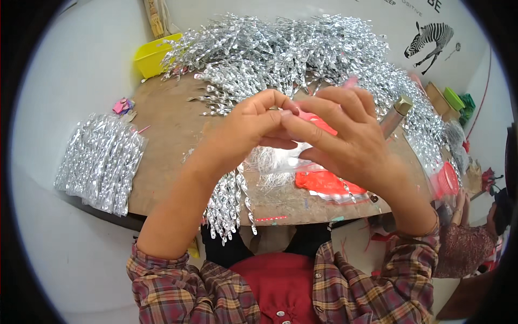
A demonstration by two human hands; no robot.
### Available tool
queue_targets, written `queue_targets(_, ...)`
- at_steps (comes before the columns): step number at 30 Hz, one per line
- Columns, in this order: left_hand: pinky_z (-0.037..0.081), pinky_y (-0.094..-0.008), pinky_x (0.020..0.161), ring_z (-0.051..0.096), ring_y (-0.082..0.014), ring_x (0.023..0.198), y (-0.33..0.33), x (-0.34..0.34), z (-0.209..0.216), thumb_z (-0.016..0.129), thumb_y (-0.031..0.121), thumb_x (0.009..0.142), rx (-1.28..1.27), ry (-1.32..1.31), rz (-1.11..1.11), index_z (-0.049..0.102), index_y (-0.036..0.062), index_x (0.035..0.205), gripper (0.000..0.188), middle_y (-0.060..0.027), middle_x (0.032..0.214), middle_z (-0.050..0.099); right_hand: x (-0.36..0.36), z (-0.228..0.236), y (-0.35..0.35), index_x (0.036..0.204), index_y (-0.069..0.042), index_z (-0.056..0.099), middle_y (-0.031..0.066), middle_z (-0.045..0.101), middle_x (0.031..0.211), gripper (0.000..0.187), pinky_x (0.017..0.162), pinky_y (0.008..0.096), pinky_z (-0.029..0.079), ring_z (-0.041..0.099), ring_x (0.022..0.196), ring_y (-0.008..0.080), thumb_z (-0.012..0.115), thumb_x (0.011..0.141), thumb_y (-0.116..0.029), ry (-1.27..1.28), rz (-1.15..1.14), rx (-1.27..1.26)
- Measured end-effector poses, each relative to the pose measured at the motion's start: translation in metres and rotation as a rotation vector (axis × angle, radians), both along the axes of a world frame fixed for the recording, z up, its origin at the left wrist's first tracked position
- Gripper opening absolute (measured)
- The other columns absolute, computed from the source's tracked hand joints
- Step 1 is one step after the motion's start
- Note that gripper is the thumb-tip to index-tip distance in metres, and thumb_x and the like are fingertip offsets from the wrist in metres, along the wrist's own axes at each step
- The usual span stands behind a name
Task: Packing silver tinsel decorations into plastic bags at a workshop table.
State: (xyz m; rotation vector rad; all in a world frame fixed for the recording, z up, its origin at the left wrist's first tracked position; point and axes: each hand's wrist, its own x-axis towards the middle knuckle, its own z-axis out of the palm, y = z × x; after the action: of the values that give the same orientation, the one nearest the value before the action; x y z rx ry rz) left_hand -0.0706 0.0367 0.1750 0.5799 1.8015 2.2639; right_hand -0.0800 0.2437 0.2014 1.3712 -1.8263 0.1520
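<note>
My left hand [252, 125] and my right hand [345, 137] meet fingertip to fingertip above a low wooden table [167, 135]. Between the fingers shows a small pink piece [310, 116]; both hands pinch it. Below the hands lie a clear bag with red contents [324, 183] and a tuft of thin silver strands [270, 162]. A bunch of silver foil spirals [226, 202] hangs over the table's near edge under my left wrist.
A big heap of silver foil spirals [291, 54] covers the far table. A packed bundle of them [100, 162] rests on the left edge. A yellow basket [154, 54] stands behind, a metal tube [396, 113] at right, another person [467, 243] at lower right.
</note>
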Motion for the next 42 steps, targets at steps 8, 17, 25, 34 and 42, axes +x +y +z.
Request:
queue_targets(8,0.055,-0.0335,0.083,0.066,-0.0198,0.094,-0.004,0.004,0.019,0.049,0.017,0.094,-0.072,0.023,0.038,0.048,0.0018,0.116,0.027,-0.0139,0.104,0.066,-0.008,0.007,0.003,0.091,-0.013,0.060,-0.0003,0.054,0.088,0.030,0.081,0.0371,0.039,0.052,0.090,0.0200,0.073,0.064,-0.014,0.028,-0.030,0.168)
queue_targets(17,0.049,-0.0340,0.072,0.064,-0.0248,0.086,0.009,0.046,0.049,0.064,0.005,0.079,-0.949,1.634,0.890,0.063,0.0042,0.110,0.031,-0.0128,0.097,0.067,-0.018,0.022,0.009,0.079,-0.010,0.056,0.0006,0.052,0.065,0.012,0.069,0.0326,0.041,0.055,0.062,0.0185,0.064,0.070,-0.008,-0.083,0.032,0.114)
queue_targets(25,0.040,-0.0338,0.080,0.062,-0.0184,0.080,0.013,0.057,0.034,0.071,0.010,0.074,-0.984,1.343,0.719,0.058,0.0082,0.108,0.037,-0.0026,0.095,0.065,-0.006,0.028,0.005,0.078,-0.014,0.060,-0.0024,0.051,0.061,0.011,0.066,0.0295,0.040,0.055,0.060,0.0147,0.068,0.072,-0.011,-0.023,0.110,-0.002)
queue_targets(34,0.044,-0.0294,0.067,0.062,-0.0167,0.081,-0.039,0.078,0.083,0.072,0.007,0.076,-1.039,1.286,0.379,0.061,0.0031,0.085,0.015,-0.0082,0.092,0.064,0.027,0.061,0.025,0.077,-0.005,0.061,0.0005,0.061,0.068,0.011,0.070,0.0291,0.035,0.052,0.062,0.0144,0.071,0.075,-0.009,-0.491,-0.062,0.124)
queue_targets(42,0.046,-0.0239,0.061,0.059,-0.0118,0.066,-0.069,0.119,0.131,0.067,0.013,0.083,-1.291,0.938,0.612,0.060,0.0032,0.087,0.013,-0.0054,0.078,0.060,-0.026,0.089,0.050,0.084,-0.004,0.062,0.0013,0.059,0.070,0.009,0.064,0.0251,0.039,0.051,0.058,0.0095,0.063,0.085,-0.012,-0.818,0.182,0.112)
